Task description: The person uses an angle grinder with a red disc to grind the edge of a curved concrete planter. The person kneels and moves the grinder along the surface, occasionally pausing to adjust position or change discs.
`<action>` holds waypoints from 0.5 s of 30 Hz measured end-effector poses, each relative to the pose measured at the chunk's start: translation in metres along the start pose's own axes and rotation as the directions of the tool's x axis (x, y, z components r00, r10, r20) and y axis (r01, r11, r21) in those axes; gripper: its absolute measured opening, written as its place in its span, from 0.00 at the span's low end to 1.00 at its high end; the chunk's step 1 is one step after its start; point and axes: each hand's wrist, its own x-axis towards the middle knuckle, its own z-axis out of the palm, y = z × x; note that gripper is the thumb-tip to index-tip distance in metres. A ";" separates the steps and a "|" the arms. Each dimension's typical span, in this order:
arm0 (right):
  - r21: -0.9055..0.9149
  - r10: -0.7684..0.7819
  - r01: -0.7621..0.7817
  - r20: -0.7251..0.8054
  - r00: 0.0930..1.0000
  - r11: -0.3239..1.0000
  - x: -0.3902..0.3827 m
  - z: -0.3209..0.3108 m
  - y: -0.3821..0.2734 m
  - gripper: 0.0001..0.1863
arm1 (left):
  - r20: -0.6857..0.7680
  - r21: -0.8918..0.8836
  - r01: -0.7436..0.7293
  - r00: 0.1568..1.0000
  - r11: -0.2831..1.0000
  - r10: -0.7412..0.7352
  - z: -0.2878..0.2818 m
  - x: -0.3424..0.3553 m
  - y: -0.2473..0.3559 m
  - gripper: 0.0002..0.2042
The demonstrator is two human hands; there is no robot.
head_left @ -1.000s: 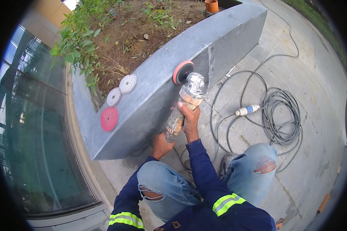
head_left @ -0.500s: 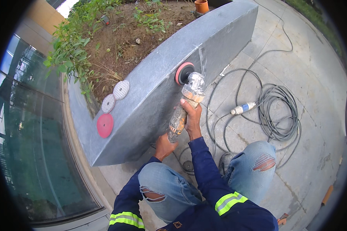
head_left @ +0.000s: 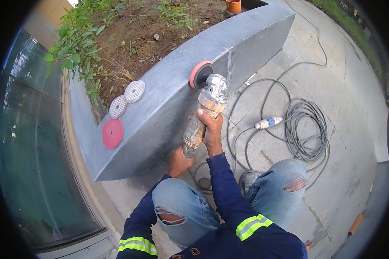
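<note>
I hold a dusty angle grinder [head_left: 205,110] with both hands. My right hand [head_left: 212,129] grips its body near the head. My left hand [head_left: 179,162] holds the rear end of the handle. The grinder's red polishing pad [head_left: 200,74] presses against the sloped face of a grey stone planter wall [head_left: 168,99]. On the wall's top lie a loose red disc [head_left: 113,133] and two white polishing discs [head_left: 126,98].
A coiled grey cable [head_left: 304,129] with a blue and white plug [head_left: 269,123] lies on the paved ground to the right. Soil and green plants [head_left: 80,47] fill the planter. A glass wall [head_left: 26,151] runs along the left. My knees in torn jeans [head_left: 229,203] are below.
The grinder and its pad have stayed on the same part of the wall face, with only small shifts. Both hands keep their grip.
</note>
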 end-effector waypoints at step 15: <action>0.031 0.056 -0.054 -0.045 0.997 0.998 -0.041 0.000 0.051 0.24 | 0.022 0.075 0.125 0.992 0.989 -0.126 -0.007 -0.047 -0.066 0.22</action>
